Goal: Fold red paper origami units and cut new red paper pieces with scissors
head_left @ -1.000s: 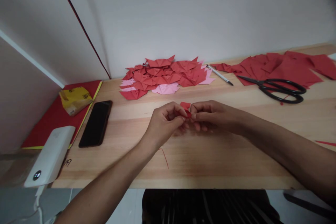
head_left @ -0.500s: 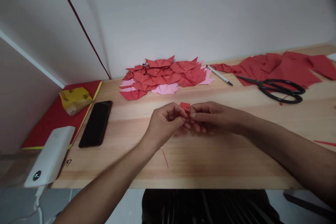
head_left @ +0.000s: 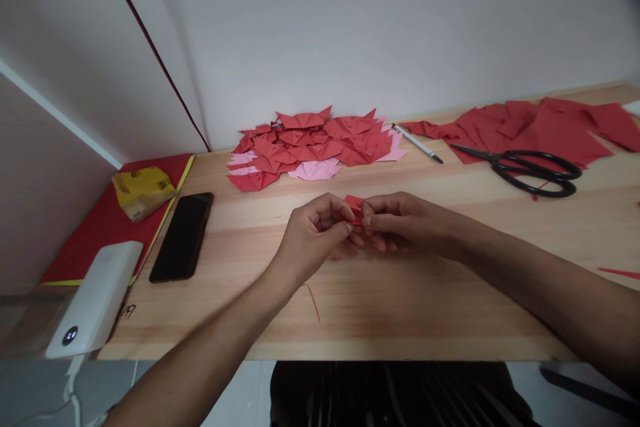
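"What's hard to make out?"

"The wooden table (head_left: 425, 320) runs out of view on the right. At 2 o'clock from the hands, a heap of red sheets (head_left: 550, 130) overlaps too much to count; so do the folded red and pink pieces (head_left: 310, 140) at 11. The small red paper (head_left: 355, 202), at the dial's centre, is mostly covered by fingers, its folds unclear."

"And the hands?"

"Two: the left hand (head_left: 317, 227) and the right hand (head_left: 405, 217), each with thumb and fingertips pinched on that one paper."

"Count the rest, biggest first."

"One yellow-edged red board (head_left: 95, 227) at 9, partly covered; one pair of black scissors (head_left: 537, 159) between 2 and 3; one white power bank (head_left: 97, 293) between 8 and 9, its cable (head_left: 75, 363) cut off; one phone (head_left: 181, 237) at 9; one yellow packet (head_left: 144, 190) beyond it; one pen (head_left: 417, 143) at 1; one thin red strip (head_left: 313, 303) at 7."
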`<action>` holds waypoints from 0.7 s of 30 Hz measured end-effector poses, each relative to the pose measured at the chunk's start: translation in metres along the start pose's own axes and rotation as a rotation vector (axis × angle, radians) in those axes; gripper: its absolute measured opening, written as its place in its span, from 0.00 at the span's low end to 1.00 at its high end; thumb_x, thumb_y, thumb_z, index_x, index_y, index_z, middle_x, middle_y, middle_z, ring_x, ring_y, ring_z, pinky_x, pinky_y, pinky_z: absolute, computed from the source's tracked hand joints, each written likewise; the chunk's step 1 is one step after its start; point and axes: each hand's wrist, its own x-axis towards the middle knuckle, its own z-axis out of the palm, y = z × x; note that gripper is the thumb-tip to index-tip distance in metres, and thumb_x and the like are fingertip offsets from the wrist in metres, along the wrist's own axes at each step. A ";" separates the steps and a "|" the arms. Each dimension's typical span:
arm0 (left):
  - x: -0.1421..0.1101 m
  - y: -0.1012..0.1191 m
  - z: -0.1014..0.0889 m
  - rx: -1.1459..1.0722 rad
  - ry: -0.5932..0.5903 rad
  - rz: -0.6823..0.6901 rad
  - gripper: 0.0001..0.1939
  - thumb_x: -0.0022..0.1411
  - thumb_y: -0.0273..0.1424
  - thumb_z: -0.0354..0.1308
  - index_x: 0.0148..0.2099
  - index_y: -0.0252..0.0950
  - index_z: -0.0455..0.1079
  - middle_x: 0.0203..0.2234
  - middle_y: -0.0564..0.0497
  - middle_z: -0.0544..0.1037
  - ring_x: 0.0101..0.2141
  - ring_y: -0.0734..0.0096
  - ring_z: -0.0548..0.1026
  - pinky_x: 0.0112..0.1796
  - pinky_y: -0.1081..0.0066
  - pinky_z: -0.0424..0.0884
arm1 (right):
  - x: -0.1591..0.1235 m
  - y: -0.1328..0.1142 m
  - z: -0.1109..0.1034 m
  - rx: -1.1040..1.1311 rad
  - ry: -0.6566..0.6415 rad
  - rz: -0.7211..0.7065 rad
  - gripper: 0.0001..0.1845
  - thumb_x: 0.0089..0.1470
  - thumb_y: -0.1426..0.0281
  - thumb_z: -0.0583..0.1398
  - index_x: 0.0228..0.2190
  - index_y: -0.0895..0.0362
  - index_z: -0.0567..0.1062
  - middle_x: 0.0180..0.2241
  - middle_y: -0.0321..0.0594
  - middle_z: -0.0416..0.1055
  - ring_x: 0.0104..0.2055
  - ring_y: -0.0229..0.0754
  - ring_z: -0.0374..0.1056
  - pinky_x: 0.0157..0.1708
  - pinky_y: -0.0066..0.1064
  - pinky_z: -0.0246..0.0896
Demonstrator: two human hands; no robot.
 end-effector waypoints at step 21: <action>0.003 -0.003 0.002 -0.013 0.038 -0.060 0.21 0.53 0.28 0.63 0.47 0.38 0.58 0.29 0.54 0.77 0.26 0.76 0.75 0.29 0.76 0.69 | -0.001 0.004 0.013 -0.383 0.241 -0.210 0.11 0.56 0.66 0.56 0.23 0.55 0.65 0.19 0.31 0.64 0.22 0.33 0.58 0.22 0.26 0.48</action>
